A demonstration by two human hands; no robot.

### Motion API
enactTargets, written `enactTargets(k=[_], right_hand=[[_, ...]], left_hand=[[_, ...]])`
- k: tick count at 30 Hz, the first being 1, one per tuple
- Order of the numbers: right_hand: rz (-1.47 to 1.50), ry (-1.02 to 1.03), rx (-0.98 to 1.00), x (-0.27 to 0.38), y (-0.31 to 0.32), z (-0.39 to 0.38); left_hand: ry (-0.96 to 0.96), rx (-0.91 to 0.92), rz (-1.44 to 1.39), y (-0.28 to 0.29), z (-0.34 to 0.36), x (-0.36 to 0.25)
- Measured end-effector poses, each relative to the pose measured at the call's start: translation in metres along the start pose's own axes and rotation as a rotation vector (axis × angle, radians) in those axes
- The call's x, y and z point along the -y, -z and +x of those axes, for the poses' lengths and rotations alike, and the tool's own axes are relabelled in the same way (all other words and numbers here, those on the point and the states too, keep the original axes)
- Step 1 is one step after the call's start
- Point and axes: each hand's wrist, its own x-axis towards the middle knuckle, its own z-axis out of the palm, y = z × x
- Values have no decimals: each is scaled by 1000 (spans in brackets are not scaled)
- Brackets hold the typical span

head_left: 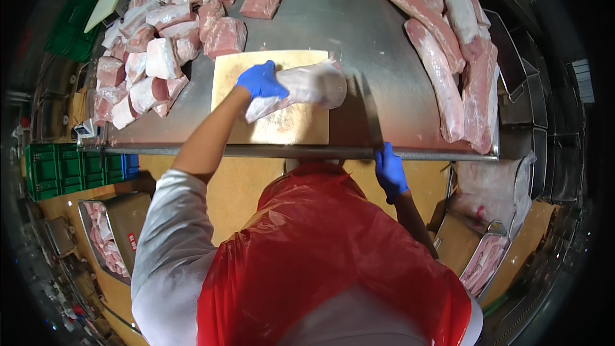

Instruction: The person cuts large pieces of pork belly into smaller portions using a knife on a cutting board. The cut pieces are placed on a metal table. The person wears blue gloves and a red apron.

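My left hand (263, 81), in a blue glove, is closed on the left part of a piece of pork loin (307, 86). This piece lies across a pale cutting board (291, 133), and its right end reaches past the board's edge and is slightly blurred. In my right hand (391, 173), also blue-gloved, is a knife (371, 112). Its long blade points away from me, to the right of the board and apart from the meat. The fingers wrapped round the handle hide most of it.
Cut pork chunks (163, 57) are heaped on the left of the steel table (320, 9). Long whole loins (442, 38) lie at the right. Below stand green crates (70, 170), a metal bin of meat (106, 237) at left and another meat bin (485, 263) at right.
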Motion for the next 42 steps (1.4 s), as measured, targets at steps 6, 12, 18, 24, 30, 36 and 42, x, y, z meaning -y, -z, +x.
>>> enactTargets(k=[6, 12, 18, 24, 30, 36, 42], right_hand=[[-61, 210, 231, 61, -59, 11], [-90, 137, 315, 131, -80, 25], [-148, 50, 431, 141, -91, 18], [-155, 460, 170, 142, -170, 124], [-212, 138, 388, 131, -146, 66], [-358, 36, 579, 89, -46, -29], [-175, 149, 504, 109, -39, -23]], left_hand=[[66, -185, 241, -85, -59, 24], [92, -147, 213, -64, -60, 29], [87, -245, 267, -92, -58, 29], [121, -286, 355, -93, -54, 21], [96, -262, 102, -66, -54, 48], [105, 272, -938, -42, -29, 143], [40, 144, -1811, -135, -56, 178]])
